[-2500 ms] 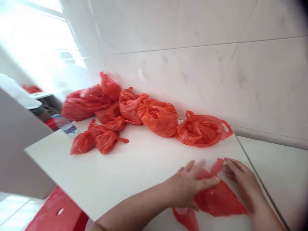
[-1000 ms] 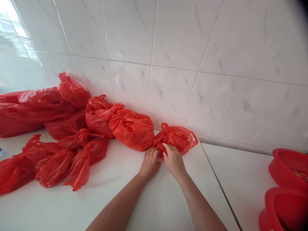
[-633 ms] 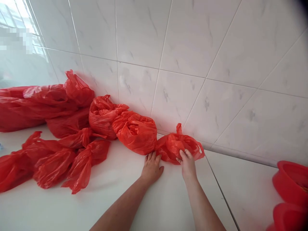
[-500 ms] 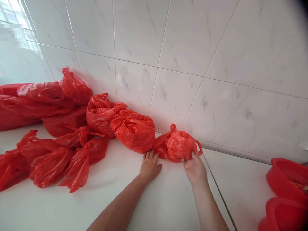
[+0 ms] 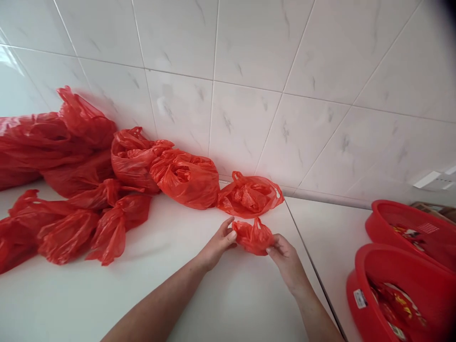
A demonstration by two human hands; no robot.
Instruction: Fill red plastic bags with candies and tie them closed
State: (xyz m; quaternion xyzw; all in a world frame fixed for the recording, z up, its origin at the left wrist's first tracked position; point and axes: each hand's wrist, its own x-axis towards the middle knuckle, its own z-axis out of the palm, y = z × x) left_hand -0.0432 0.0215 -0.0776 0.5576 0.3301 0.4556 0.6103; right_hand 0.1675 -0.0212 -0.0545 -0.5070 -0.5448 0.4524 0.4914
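A small crumpled red plastic bag [image 5: 253, 236] is held just above the white table, between my two hands. My left hand [image 5: 220, 241] has its left edge, thumb on the near side and index finger stretched out. The right edge is pinched between the thumb and fingers of my right hand [image 5: 285, 256]. Right behind it, another red plastic bag [image 5: 251, 194] lies slack by the wall, its handles loose. A fuller red bag [image 5: 188, 180] sits to the left of that one.
More red bags, several of them knotted [image 5: 69, 237], are heaped at the left along the tiled wall [image 5: 181, 42]. Two red plastic tubs [image 5: 359, 266] with colourful packets inside stand at the right. A seam [image 5: 306, 242] runs between two white table tops.
The small bundle has come out of the bag by the wall toward me, now between both hands. The left hand has left the table surface. The view has shifted right, showing more of the tubs.
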